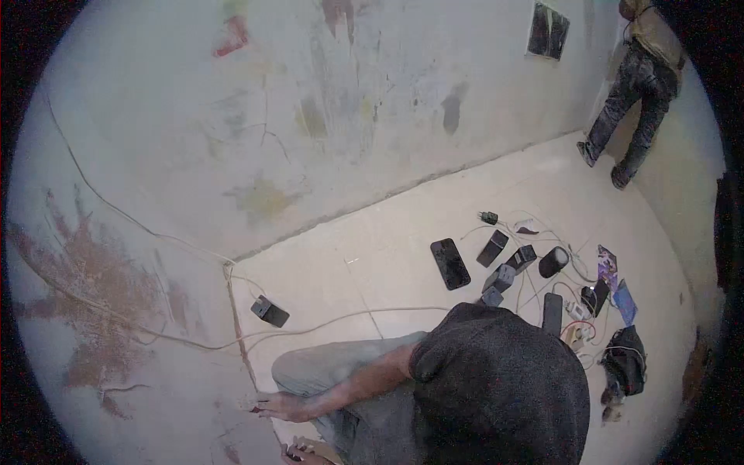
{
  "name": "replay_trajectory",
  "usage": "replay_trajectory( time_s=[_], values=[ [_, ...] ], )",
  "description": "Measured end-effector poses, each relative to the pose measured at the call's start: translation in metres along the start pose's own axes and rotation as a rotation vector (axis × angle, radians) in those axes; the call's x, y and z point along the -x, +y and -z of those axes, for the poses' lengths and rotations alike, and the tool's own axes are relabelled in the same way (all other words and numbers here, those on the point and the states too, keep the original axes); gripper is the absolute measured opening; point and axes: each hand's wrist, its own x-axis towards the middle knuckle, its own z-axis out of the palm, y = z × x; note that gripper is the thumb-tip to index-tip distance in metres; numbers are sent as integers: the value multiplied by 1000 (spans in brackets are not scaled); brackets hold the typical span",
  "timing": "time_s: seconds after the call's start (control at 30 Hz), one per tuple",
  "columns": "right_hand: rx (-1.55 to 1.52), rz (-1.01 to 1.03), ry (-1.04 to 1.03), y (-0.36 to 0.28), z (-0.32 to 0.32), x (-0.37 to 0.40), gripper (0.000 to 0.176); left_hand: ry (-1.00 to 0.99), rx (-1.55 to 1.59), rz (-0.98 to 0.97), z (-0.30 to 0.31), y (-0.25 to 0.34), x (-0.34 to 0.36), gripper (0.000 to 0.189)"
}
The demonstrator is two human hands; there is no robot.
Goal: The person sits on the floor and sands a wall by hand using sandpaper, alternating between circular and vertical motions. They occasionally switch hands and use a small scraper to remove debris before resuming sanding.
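Note:
My right arm reaches left over my bent leg (341,368) in grey trousers. My right hand (287,406) lies by the shin with its fingers stretched out and holds nothing. Low at the bottom edge, what looks like my left hand (298,453) shows in part beside a pale foot, its fingers too indistinct to read. The nearest object to my right hand is a black block-shaped adapter (270,310) on the floor, with a cable at its end. My dark shirt (496,380) fills the bottom middle.
Beyond my shoulder lie a black phone (451,263), several black blocks (492,248), a dark cylinder (554,262), tangled cables and a blue packet (624,302). A black bag (624,360) sits right. Another person (639,97) stands in the far corner. A long cable (341,317) crosses the floor.

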Motion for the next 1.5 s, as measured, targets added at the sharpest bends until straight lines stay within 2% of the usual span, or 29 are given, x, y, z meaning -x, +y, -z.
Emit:
replay_trajectory(
  time_s=[0.03, 0.1, 0.13, 0.2, 0.23, 0.27, 0.3, 0.33, 0.37, 0.4, 0.43, 0.47, 0.5, 0.53, 0.6, 0.63, 0.67, 0.7, 0.77, 0.8, 0.83, 0.9, 1.0, 1.07, 1.17, 1.3, 1.4, 1.43, 1.5],
  values=[
    [6, 7, -1, 5, -2, -1, 34, -110, -25, 136, 4, -25, -17, 63],
    [255, 87, -53, 19, -8, -2, 39, -330, -83, 409, 9, -49, -37, 69],
    [256, 91, -55, 23, -9, -2, 39, -327, -80, 407, 8, -20, -22, 69],
    [318, 1, 16, 31, -21, 0, 43, -371, 71, 133, 15, 29, 18, 83],
    [270, 24, 8, 22, -8, 2, 45, -179, 189, -28, -14, -19, -1, 61],
    [211, 43, -29, 16, -2, 7, 47, -66, 369, 104, -24, 4, 14, 48],
    [-266, -149, 22, 53, -27, 2, 48, 73, 560, 215, -31, 32, 31, 35],
    [-95, -289, 41, 20, -10, 6, 46, -123, 371, -10, -39, -30, 12, 38],
    [-174, 95, 58, 35, -3, 13, 42, -49, 338, -30, -41, 45, 47, 35],
    [-98, -115, -6, 19, 6, 7, 39, -83, 304, -157, -44, 30, 33, 27],
    [-11, -318, -88, 0, 17, 0, 35, -6, 194, 52, -36, 73, 41, 24],
    [5, -248, -17, 2, 8, 0, 33, 47, 132, -86, -33, 74, 45, 26],
    [26, -179, 53, 7, 0, -1, 31, 80, 163, -33, -32, 63, 43, 24],
    [5, -170, 9, -3, -8, 1, 31, 127, 155, -19, -24, 54, 45, 24],
    [49, -37, 98, -20, 9, 0, 34, 139, 315, 87, -26, 56, 44, 22],
    [-21, -129, -13, 1, 3, 1, 34, 152, 386, 137, -25, 57, 47, 19],
    [-319, -192, -48, 21, -7, 8, 37, 176, 430, 82, -25, 58, 48, 20],
    [-306, -207, -87, 18, -2, 6, 39, 160, 472, 16, -24, 49, 48, 22],
    [-59, -108, -205, 4, 7, 13, 44, 65, 400, 46, -17, 13, 44, 26],
    [106, -40, -256, -7, 15, 20, 47, 147, 411, -57, -23, -30, 39, 29],
    [413, 95, -264, -7, 37, 24, 47, -25, 102, 50, -21, -73, 6, 34],
    [761, 203, -269, -38, 63, 37, 46, -25, 43, 28, -6, -47, 23, 34],
    [482, 312, -427, -83, 132, 71, 46, -63, 34, -93, -17, 1, 35, 34],
    [556, 761, -252, -67, 173, 97, 44, -109, 20, -144, -35, 29, 35, 34],
    [606, 576, -330, -51, 181, 116, 44, -204, 19, -235, -69, 65, 29, 34],
    [718, 511, -309, -51, 176, 105, 44, -323, 10, -323, -103, 111, 25, 34],
    [663, 433, -480, -50, 180, 102, 43, -401, 2, -371, -123, 133, 25, 34],
    [674, 423, -460, -50, 183, 100, 43, -425, 2, -386, -128, 140, 24, 34],
    [677, 617, -369, -57, 173, 97, 39, -475, -14, -421, -138, 151, 22, 34]
  ],
)
